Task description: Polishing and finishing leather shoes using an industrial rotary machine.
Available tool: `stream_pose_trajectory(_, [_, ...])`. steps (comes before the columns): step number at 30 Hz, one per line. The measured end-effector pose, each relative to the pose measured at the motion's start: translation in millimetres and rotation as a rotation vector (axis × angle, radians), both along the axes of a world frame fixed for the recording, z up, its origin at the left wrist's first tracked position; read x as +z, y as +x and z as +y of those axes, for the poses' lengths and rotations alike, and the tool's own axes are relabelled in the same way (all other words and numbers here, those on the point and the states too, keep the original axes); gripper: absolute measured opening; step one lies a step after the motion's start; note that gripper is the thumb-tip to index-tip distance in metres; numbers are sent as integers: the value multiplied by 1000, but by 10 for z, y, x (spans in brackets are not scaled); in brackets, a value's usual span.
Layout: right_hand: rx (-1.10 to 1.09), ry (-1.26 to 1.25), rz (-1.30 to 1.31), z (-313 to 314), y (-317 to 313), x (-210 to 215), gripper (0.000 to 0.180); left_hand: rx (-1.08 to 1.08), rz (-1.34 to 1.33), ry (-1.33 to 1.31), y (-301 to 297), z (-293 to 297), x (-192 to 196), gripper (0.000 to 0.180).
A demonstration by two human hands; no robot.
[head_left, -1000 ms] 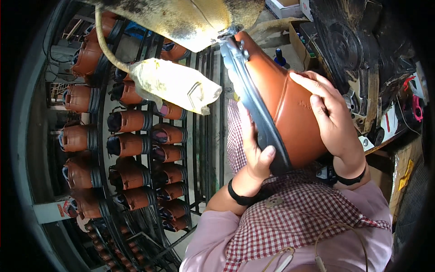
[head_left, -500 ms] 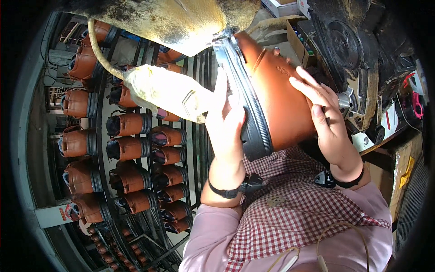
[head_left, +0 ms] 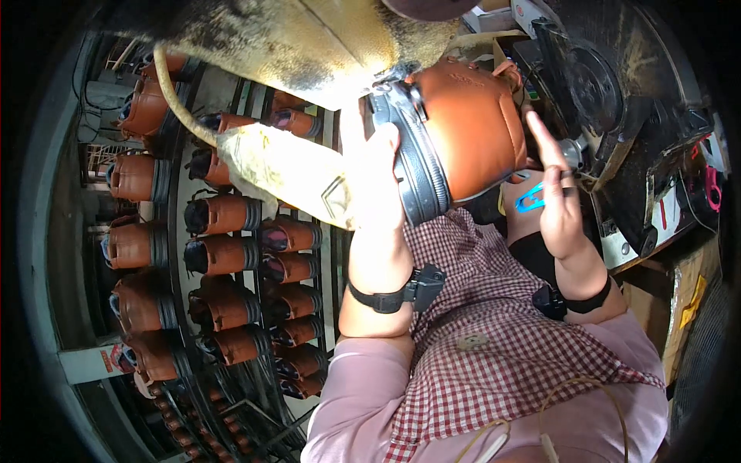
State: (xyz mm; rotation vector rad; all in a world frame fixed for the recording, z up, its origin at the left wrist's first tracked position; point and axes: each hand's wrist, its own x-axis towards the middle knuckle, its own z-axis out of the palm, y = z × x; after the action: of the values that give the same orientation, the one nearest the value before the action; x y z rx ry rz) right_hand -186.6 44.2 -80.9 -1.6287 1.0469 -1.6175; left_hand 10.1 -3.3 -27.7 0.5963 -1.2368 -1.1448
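A brown leather shoe with a black sole and stitching along its edge is held up in front of me, on its side. My left hand grips it along the sole, with the thumb against the sole; bright light washes out much of this hand. The sole's far end is close to the lit underside of a stained, yellowish machine housing; whether they touch is hard to tell. My right hand is beside the shoe's right end, fingers stretched out. A small blue looped object shows beside its fingers; I cannot tell whether they touch.
A pale wrapped lamp on a bent neck hangs left of my left hand. Racks with many brown shoes stand at the left. Dark machinery is at the right, near a pink ring-shaped thing.
The shoe has turned and shifted up and away, showing more of its lacing side. My right hand has come off the upper, and the blue object has come into view. My left hand keeps its hold.
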Motion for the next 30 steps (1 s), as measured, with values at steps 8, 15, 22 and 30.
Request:
stream_pose_trajectory(8, [-123,-208,-9,230,62,7,46,69,-49,300,44,62,185,50])
stream_pose_trajectory(15, [41,229,-173,495,298,526,13,255,103,25,435,215,-236,63])
stream_pose_trajectory(22, [62,118,152,145,887,322,15,824,-399,-90,663,728,-608,77])
stream_pose_trajectory(30, [121,52,-73,22,1065,437,18,379,377,113,993,830,-455,80])
